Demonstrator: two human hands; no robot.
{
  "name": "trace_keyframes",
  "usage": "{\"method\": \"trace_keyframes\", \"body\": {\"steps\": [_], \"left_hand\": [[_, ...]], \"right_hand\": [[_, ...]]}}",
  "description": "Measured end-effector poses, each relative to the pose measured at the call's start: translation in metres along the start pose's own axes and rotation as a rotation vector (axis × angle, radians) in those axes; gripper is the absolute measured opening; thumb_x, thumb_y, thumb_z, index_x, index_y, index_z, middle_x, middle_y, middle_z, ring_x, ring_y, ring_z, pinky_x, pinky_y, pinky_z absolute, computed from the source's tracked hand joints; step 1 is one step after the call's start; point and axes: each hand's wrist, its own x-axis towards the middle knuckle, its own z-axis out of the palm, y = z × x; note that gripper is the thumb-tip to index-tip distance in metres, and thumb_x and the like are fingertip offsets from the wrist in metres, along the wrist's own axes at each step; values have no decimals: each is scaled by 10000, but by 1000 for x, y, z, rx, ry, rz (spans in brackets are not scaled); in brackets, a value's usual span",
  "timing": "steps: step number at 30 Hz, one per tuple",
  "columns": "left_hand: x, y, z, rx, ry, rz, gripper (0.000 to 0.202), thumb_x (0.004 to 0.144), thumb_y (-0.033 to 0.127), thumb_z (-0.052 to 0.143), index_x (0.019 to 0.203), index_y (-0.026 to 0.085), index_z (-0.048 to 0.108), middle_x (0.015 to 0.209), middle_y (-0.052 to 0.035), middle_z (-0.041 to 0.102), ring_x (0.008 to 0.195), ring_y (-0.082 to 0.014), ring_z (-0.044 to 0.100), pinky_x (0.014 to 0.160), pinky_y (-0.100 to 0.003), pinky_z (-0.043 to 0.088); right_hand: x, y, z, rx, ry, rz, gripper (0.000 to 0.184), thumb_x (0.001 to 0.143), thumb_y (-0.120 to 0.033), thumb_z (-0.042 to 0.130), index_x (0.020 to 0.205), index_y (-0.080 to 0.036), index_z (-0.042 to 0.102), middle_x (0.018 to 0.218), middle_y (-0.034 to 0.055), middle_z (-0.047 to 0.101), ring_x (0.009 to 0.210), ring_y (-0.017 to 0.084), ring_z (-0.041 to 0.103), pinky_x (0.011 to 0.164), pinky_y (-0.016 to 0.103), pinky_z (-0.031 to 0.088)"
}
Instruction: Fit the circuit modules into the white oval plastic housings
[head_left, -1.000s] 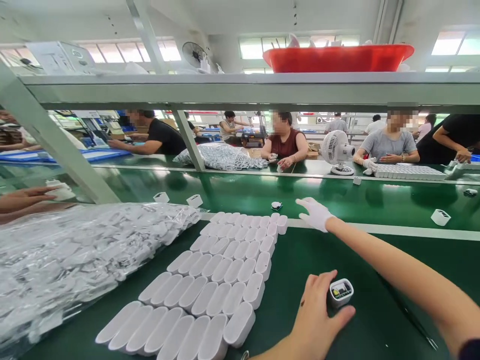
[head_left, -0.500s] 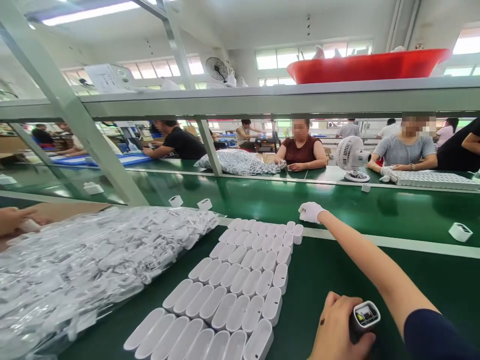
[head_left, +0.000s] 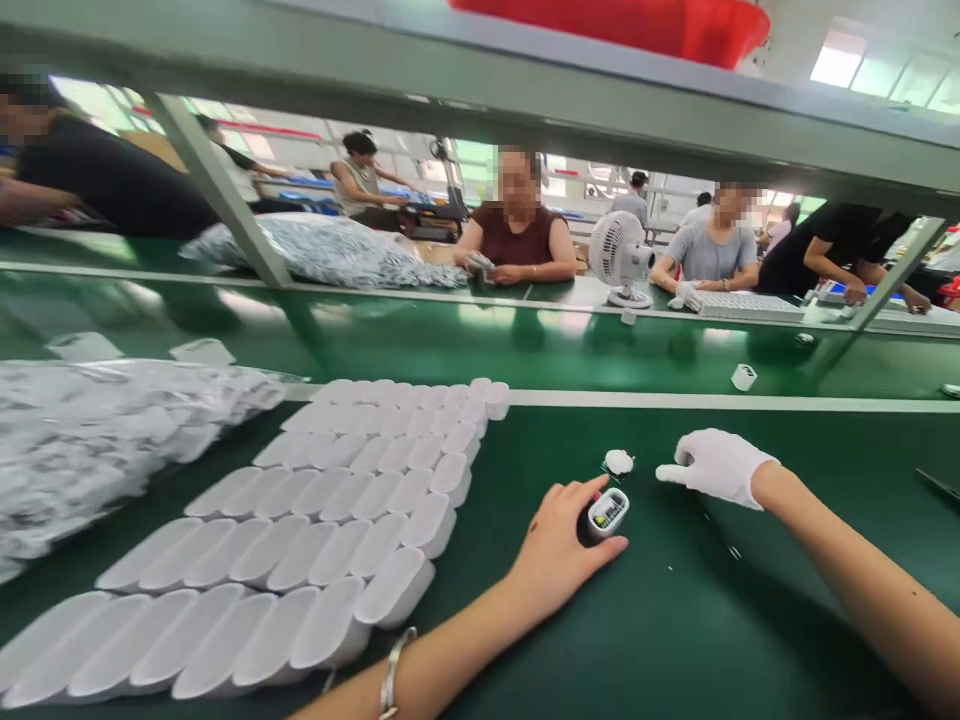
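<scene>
My left hand (head_left: 562, 540), bare with a bracelet at the wrist, has its fingers and thumb around a small housing (head_left: 609, 512) with a white rim and dark side. Its open end faces up, showing electronic parts and a yellow spot inside. Just beyond it on the green table lies a round white part with a green circuit board (head_left: 619, 463). My right hand (head_left: 720, 467), in a white glove, hovers to the right of that part. Its fingers are apart and nothing shows between them.
Rows of white oval shells (head_left: 300, 540) cover the table's left side, beside a clear bag of white parts (head_left: 112, 430). A green conveyor (head_left: 555, 350) crosses ahead, carrying a white piece (head_left: 744, 377). A dark tool (head_left: 937, 487) lies far right. Co-workers sit opposite.
My gloved right hand has drawn back from the conveyor to the near table. My left hand has moved forward with the housing. The round white part with the board now shows, and my view has turned.
</scene>
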Motion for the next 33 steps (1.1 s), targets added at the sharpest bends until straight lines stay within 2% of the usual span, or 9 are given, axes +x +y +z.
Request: {"method": "trace_keyframes", "body": {"steps": [3,7,9,12,14,16,19,23,33], "left_hand": [[2,0,0,-55,-25,-32,494,705,298,656,1187,234,572,988,-43,623,909,-230,539,839,-366,419],[4,2,0,-89,-70,-35,310,751,350,599,1036,238,650,945,-27,636,826,-205,548,736,-313,424],[4,2,0,-114,-85,-42,307,743,354,606,1021,232,653,918,-22,636,755,-184,533,660,-284,413],[4,0,1,-154,-103,-76,323,724,373,624,1004,215,656,863,-19,624,659,-155,488,589,-261,392],[3,-2,2,-182,-116,-99,336,719,386,629,1001,204,654,825,-18,610,624,-142,462,568,-253,385],[3,-3,2,-204,-129,-107,327,720,386,629,985,197,657,806,-18,598,609,-134,445,553,-244,378],[3,-2,1,-212,-140,-101,299,720,359,633,968,195,664,817,-20,593,600,-126,425,547,-239,368],[3,2,-1,-189,-146,-88,266,728,338,620,951,202,670,808,-15,584,591,-123,401,537,-236,348],[3,3,-1,-188,-125,-71,214,726,322,613,892,198,670,766,-3,564,580,-117,385,519,-226,330]], "right_hand": [[-20,19,4,188,-144,139,347,597,-356,731,875,-165,647,642,32,626,554,167,579,538,262,414],[-25,25,11,422,-192,164,258,690,-238,612,927,-137,602,525,-20,570,400,91,471,438,219,376],[-25,21,11,695,-180,108,306,704,-235,603,992,-129,592,488,-40,537,412,86,458,447,214,371],[-30,8,11,1292,-125,26,379,680,-257,671,1037,-156,590,576,-48,539,462,61,445,488,210,369],[-34,-5,15,1576,-89,-4,306,653,-296,727,903,-161,613,653,-38,540,504,49,443,511,209,370],[-36,-17,24,1721,-48,-12,275,652,-349,748,757,-150,590,645,-30,525,546,60,463,528,215,376],[-34,-30,40,1740,22,71,336,638,-403,761,693,-145,553,574,-34,505,552,80,489,541,230,394],[-28,-32,56,1736,113,165,382,598,-412,788,753,-138,573,605,-22,554,581,92,537,597,238,442],[-26,-36,64,1755,191,177,385,560,-381,807,789,-156,595,685,-21,589,580,92,577,633,241,493]]}}
